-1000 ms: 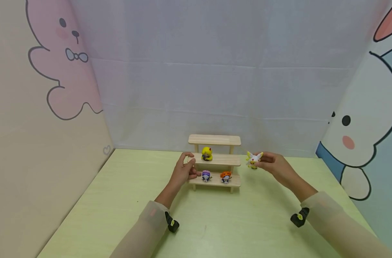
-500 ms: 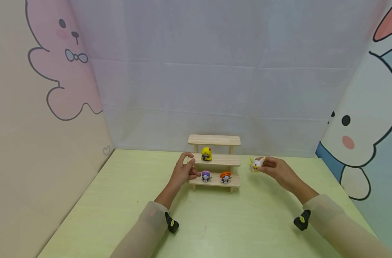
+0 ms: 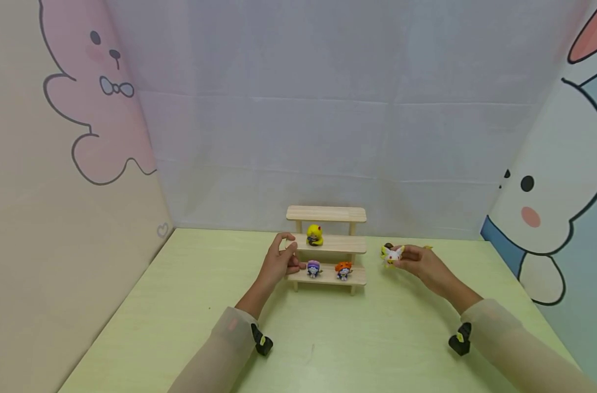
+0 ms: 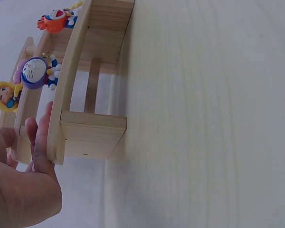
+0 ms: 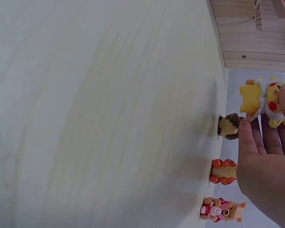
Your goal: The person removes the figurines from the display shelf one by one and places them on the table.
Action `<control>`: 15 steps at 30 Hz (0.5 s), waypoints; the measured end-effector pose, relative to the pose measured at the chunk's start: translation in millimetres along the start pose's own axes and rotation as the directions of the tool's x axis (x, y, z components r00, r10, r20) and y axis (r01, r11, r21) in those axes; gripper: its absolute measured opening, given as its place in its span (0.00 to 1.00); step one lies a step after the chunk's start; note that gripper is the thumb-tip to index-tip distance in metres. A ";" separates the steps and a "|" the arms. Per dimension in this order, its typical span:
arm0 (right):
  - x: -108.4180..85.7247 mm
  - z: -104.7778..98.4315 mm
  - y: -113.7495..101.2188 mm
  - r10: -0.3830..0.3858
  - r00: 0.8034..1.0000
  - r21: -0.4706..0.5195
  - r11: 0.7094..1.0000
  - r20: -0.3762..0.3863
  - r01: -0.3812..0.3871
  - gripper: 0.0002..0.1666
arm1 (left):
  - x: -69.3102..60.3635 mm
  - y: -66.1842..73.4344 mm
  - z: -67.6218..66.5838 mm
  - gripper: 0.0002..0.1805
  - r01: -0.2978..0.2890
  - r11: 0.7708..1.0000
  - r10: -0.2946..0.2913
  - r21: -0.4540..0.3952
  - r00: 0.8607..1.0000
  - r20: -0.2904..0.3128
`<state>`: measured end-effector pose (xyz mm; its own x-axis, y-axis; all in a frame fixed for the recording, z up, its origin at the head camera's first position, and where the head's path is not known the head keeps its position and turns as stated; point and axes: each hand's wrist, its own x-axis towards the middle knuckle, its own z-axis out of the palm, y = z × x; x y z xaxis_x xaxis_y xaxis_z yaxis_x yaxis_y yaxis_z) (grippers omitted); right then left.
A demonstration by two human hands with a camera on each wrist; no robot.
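Note:
My left hand (image 3: 277, 262) grips the left end of a three-step wooden display stand (image 3: 327, 243), fingertips at its middle board and other fingers beside the lower board. My right hand (image 3: 423, 267), to the stand's right, pinches a yellow figurine (image 5: 272, 97) with red cheeks and a white costume, held tilted above the table. On the middle board sits a yellow-haired figurine (image 3: 315, 236). The lower board carries a purple-hooded figurine (image 3: 313, 268), near my left fingers, and an orange-topped figurine (image 3: 344, 270).
Past my right hand, the right wrist view has a brown figurine (image 5: 229, 126), an orange striped figurine (image 5: 223, 171) and a bear figurine (image 5: 223, 209) in a row. A pale curtain (image 3: 327, 136) hangs behind the table (image 3: 190, 305); printed panels flank it.
My right hand has lowered the yellow figurine and shifted slightly right, tilting it. A dark figurine top now shows behind it. My left hand keeps its place on the stand.

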<state>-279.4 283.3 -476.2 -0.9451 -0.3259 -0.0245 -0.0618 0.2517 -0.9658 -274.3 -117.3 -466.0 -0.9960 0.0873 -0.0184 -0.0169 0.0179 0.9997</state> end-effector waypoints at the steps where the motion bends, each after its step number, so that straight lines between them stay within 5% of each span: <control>1: -0.3 -0.2 1.2 0.002 1.000 0.004 1.000 0.003 -0.002 0.22 | -0.2 0.2 0.0 0.15 -0.002 1.000 0.002 -0.002 1.000 0.001; 15: 0.7 0.9 15.0 0.057 0.998 0.044 0.997 -0.001 -0.057 0.28 | 0.3 -0.6 -0.1 0.14 0.002 1.000 -0.002 -0.002 1.000 -0.004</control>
<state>-280.7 286.0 -490.9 -0.9474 -0.3102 -0.0791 0.0062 0.2291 -0.9734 -274.7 -117.3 -466.6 -0.9963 0.0831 -0.0204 -0.0191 0.0164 0.9997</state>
